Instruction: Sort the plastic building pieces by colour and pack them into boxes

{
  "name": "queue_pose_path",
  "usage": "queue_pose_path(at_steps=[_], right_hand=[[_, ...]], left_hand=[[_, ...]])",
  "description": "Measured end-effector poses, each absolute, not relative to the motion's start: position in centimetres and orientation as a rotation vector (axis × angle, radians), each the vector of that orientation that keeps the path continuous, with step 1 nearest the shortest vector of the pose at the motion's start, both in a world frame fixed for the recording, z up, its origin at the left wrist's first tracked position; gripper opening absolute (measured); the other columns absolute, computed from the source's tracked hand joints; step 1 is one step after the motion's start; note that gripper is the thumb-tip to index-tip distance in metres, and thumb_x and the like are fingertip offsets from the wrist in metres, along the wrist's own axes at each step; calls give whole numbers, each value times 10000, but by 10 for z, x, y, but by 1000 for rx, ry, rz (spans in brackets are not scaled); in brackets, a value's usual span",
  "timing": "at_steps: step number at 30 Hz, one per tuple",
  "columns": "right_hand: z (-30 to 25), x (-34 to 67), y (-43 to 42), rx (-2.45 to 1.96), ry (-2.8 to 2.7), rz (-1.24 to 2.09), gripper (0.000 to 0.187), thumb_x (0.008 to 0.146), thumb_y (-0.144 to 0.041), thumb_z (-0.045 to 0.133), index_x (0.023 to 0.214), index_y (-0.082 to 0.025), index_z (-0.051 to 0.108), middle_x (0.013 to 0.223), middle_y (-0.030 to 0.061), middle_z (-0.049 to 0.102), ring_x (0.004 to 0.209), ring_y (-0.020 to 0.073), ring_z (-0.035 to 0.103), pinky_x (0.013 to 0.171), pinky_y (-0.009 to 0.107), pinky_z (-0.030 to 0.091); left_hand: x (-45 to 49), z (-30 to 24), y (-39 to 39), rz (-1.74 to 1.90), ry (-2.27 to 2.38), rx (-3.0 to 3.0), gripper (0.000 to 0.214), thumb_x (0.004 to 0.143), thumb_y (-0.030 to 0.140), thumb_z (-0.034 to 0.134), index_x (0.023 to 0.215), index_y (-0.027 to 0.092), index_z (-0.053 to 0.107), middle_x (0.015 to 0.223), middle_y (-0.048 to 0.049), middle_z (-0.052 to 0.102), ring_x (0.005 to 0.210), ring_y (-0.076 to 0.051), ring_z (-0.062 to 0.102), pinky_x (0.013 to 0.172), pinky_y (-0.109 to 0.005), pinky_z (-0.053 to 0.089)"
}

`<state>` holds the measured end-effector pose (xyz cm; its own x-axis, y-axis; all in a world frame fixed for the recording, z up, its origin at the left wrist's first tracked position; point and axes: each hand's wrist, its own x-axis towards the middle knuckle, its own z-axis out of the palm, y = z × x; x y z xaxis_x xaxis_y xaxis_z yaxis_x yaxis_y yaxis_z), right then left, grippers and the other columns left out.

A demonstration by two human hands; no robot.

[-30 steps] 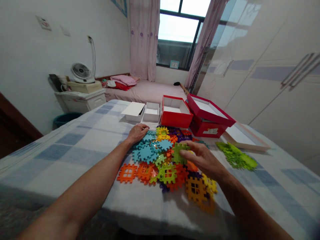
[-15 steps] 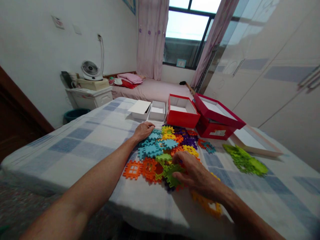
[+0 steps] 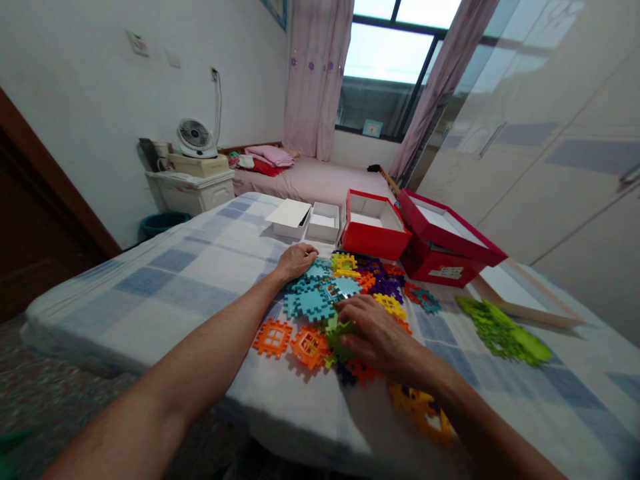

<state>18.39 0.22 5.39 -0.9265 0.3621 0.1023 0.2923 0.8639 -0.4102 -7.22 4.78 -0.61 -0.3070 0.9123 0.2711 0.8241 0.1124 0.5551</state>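
A pile of flat, notched plastic building pieces lies on the checked cloth in front of me. My left hand point(image 3: 299, 260) rests at its upper left edge, fingers curled together beside the light-blue pieces point(image 3: 310, 303); what they hold, if anything, is hidden. Over the pile's near middle, my right hand point(image 3: 370, 330) has its thumb and fingers closed on green building pieces point(image 3: 339, 333). Orange window-shaped pieces point(image 3: 273, 338) lie to the left of it. Purple pieces point(image 3: 387, 283) and yellow pieces point(image 3: 390, 305) lie farther back. More yellow pieces point(image 3: 423, 410) sit under my right forearm.
Behind the pile stand small white boxes point(image 3: 324, 230), an open red box point(image 3: 375, 240) and a dark red box point(image 3: 440, 263) with its lid tilted on top. A stack of lime-green pieces point(image 3: 505, 333) lies at right, near a shallow tray-like lid point(image 3: 530, 313).
My right hand has moved slightly up and left over the green pieces, which shifted with it. The orange pieces at left have spread apart. My left hand stays in place; the view has turned slightly left.
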Motion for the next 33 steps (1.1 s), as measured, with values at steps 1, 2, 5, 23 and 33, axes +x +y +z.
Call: queue_pose_path(at_steps=[1,2,5,23,33], right_hand=[[50,182,3,-505,-2852,558,61,839,-189,582,896,-189,560,1091,96,565,1070,236,463,928,419,396],[47,181,3,-502,-2841,538,62,833,-192,590,885,-191,555,1107,98,561,1086,243,455,935,432,390],[40,180,5,-486,-2803,545,98,816,-184,607,892,-198,546,1110,89,548,1076,237,460,927,436,392],[57,306,117,-1301,-1906,368,317,698,-348,565,949,-170,639,869,61,664,760,195,595,704,331,470],[30,347,144,-1508,-1817,-146,336,718,-319,518,972,-144,651,998,159,641,993,305,563,870,466,425]], left_hand=[[-72,-6,48,962,2235,1759,346,836,310,446,993,192,731,1001,-57,732,908,-203,650,834,-272,476],[-72,-6,48,963,2234,1759,345,835,306,445,991,193,731,1001,-55,732,909,-201,649,836,-270,476],[-72,-6,48,960,2230,1766,345,834,297,443,990,190,732,1007,-55,731,915,-199,647,848,-270,471],[-75,-3,46,894,2234,1808,417,826,357,398,1014,172,721,1039,-67,722,937,-213,649,858,-279,470],[-72,0,43,924,2214,1785,408,817,340,412,1017,167,722,1030,-60,726,955,-208,644,865,-274,471]])
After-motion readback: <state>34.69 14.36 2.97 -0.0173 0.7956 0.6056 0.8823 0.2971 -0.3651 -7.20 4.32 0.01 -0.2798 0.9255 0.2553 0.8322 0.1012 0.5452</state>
